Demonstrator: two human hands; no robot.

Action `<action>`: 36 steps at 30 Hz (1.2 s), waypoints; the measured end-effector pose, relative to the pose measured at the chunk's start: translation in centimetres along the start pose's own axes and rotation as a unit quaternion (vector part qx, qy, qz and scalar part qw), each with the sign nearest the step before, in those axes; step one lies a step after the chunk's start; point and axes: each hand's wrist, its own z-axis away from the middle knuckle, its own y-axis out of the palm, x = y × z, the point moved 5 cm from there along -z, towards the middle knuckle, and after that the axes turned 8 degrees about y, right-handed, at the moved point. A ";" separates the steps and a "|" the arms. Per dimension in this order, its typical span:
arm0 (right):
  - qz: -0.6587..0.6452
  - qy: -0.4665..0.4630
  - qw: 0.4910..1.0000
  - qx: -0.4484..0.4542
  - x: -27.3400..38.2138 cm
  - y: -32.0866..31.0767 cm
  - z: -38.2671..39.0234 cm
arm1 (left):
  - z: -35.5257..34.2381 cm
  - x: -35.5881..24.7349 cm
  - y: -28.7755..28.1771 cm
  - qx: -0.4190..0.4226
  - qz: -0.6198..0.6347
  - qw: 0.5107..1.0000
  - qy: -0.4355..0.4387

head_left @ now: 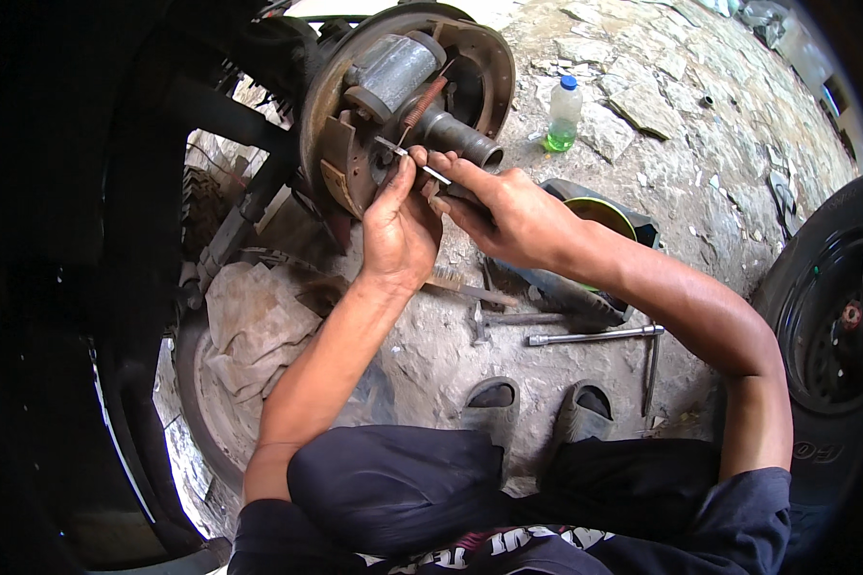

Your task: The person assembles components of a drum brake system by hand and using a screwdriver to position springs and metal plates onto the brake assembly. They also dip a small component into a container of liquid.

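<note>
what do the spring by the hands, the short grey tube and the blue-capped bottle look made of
Spring: probably steel wire; tight coils, a dull reddish-brown that could be rust or paint.
Short grey tube: likely bare steel; smooth, rounded surface with a dull sheen.
Bottle: seemingly clear plastic, since green liquid shows through; its cap looks like opaque blue plastic.

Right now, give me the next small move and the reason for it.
I'd probably ease the slim metal tool toward the lower end of the reddish-brown coil spring, left hand steadying, right hand guiding. Both hands meet on the tool, and its upper tip sits close by that spring end; whether they touch is unclear.
</note>
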 end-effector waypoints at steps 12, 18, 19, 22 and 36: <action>0.048 0.044 0.998 0.006 -0.3 0.5 0.0 | -0.5 0.0 1.2 -0.006 0.060 0.998 -0.024; 0.076 0.054 0.995 0.025 -0.1 0.4 -0.5 | -0.6 -0.3 1.2 0.015 0.068 0.997 -0.026; 0.069 0.047 0.996 0.026 0.1 0.3 -0.6 | -0.5 -0.3 1.2 0.011 0.067 0.997 -0.023; 0.055 0.035 0.997 0.030 0.4 -0.2 -0.5 | -0.3 -0.4 1.5 0.006 0.061 0.998 -0.016; 0.091 0.085 0.992 0.034 1.3 -1.4 -0.4 | -0.9 0.2 1.9 0.023 0.082 0.996 -0.015</action>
